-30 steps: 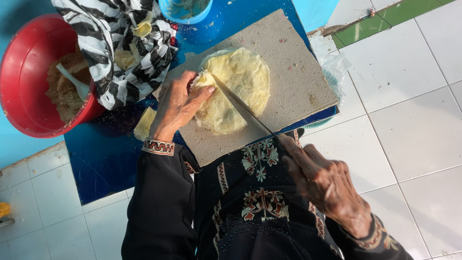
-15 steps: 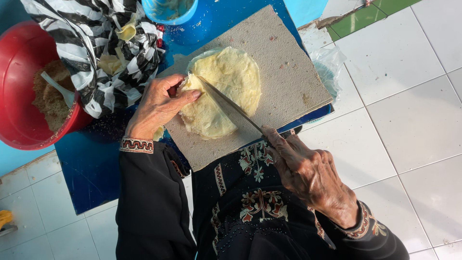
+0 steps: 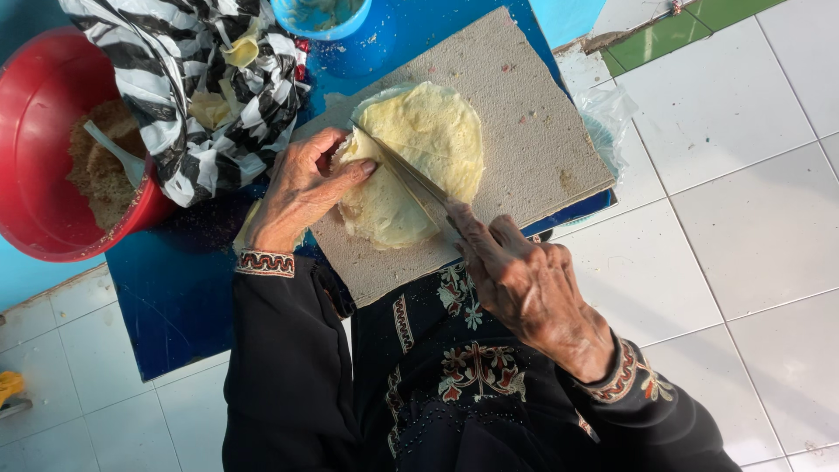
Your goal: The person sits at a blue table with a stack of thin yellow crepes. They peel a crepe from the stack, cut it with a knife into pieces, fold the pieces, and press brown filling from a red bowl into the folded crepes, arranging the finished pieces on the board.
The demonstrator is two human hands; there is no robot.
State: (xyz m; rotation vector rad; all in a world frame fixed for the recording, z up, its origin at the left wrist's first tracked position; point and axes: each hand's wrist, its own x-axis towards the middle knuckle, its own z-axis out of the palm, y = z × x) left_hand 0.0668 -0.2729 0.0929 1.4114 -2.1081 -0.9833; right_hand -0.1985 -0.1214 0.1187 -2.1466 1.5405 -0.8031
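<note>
A pale yellow flat round of thin omelette or crepe point(image 3: 434, 144) lies on a grey rectangular cutting board point(image 3: 533, 131). My left hand point(image 3: 301, 188) presses its fingertips on the round's left edge. My right hand point(image 3: 524, 280) is shut on the handle of a knife point(image 3: 406, 170), whose blade lies diagonally across the round, tip toward the upper left.
The board rests on a blue low table point(image 3: 175, 288) over white floor tiles point(image 3: 743, 175). A red bowl point(image 3: 39, 149) with crumbly brown filling and a spoon sits at left, beside a black-and-white striped plastic bag point(image 3: 201, 87). A blue bowl point(image 3: 319, 17) stands at the top.
The knife blade has slid further across the round toward the upper left, and my right hand has moved closer to the board. My left hand stays on the round's edge.
</note>
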